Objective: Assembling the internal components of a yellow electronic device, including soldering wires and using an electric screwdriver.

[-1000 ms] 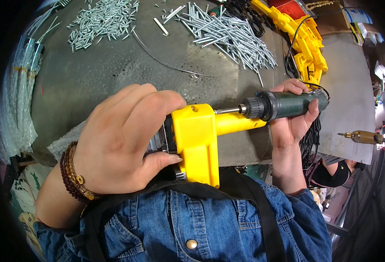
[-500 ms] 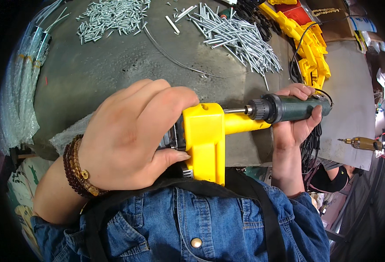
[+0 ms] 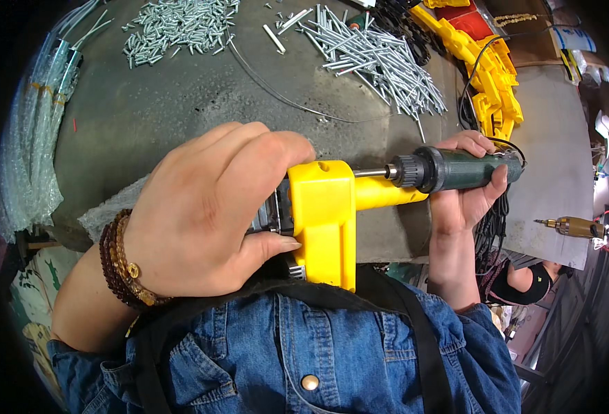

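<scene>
My left hand is closed around a dark motor-like body joined to a yellow plastic housing; its fingers and thumb press against the housing's left side. From the housing a yellow tubular handle runs to the right. In my right hand lies a dark green electric screwdriver, held level and pointing left. Its metal bit reaches the right face of the housing near the top. The tip of the bit is hidden in or behind that face. Most of the dark body is covered by my left hand.
Short screws lie heaped at the back left, long screws at the back centre. Yellow plastic parts line the right edge of the grey table. Bubble-wrapped rods stand left. A second screwdriver hangs at right.
Both hands, the housing and the screwdriver keep nearly the same places. The screwdriver's front end has shifted very slightly to the left and up.
</scene>
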`<action>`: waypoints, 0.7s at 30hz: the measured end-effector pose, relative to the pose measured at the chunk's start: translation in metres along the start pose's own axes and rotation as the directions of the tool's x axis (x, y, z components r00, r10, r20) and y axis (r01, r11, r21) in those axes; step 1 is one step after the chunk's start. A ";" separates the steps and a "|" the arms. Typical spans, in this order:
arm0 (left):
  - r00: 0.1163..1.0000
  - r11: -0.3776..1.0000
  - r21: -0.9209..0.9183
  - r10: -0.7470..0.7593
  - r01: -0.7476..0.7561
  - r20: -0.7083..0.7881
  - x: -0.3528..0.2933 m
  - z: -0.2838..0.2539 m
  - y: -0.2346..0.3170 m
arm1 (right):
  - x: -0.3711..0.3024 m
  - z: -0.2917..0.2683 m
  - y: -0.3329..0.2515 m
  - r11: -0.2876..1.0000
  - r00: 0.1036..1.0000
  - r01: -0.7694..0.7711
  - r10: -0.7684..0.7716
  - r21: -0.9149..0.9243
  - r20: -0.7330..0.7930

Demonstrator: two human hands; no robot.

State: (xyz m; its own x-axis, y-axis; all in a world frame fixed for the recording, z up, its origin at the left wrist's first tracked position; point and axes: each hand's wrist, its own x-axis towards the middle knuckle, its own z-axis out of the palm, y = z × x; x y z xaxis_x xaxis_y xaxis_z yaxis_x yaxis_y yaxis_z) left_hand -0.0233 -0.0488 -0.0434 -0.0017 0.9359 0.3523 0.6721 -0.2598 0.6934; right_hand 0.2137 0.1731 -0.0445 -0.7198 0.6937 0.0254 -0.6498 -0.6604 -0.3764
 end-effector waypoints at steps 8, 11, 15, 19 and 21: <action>1.000 0.999 0.032 -0.007 0.007 0.002 -0.001 -0.001 0.002 | 0.000 0.001 0.001 1.000 1.000 -0.015 0.015 0.007 -0.008; 1.000 1.000 0.016 -0.007 0.007 -0.003 -0.002 0.000 0.002 | 0.000 0.002 0.001 1.000 1.000 -0.008 0.007 -0.012 -0.010; 1.000 1.000 0.003 -0.029 0.029 -0.005 -0.002 0.000 0.001 | 0.003 0.006 0.003 1.000 1.000 -0.015 0.015 -0.013 0.006; 0.999 1.000 0.029 0.004 -0.003 -0.035 -0.003 0.002 -0.001 | 0.002 0.003 0.000 0.999 1.000 -0.010 0.010 -0.033 -0.013; 0.999 0.999 0.043 0.007 -0.006 -0.046 -0.001 0.003 -0.001 | 0.003 0.002 -0.002 0.999 0.999 -0.017 0.016 0.032 0.030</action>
State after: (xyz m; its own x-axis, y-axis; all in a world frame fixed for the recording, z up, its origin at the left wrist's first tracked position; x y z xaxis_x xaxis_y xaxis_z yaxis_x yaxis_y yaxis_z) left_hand -0.0213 -0.0486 -0.0461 -0.0308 0.9220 0.3860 0.7032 -0.2545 0.6639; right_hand 0.2121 0.1756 -0.0418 -0.7368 0.6744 0.0473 -0.6453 -0.6807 -0.3466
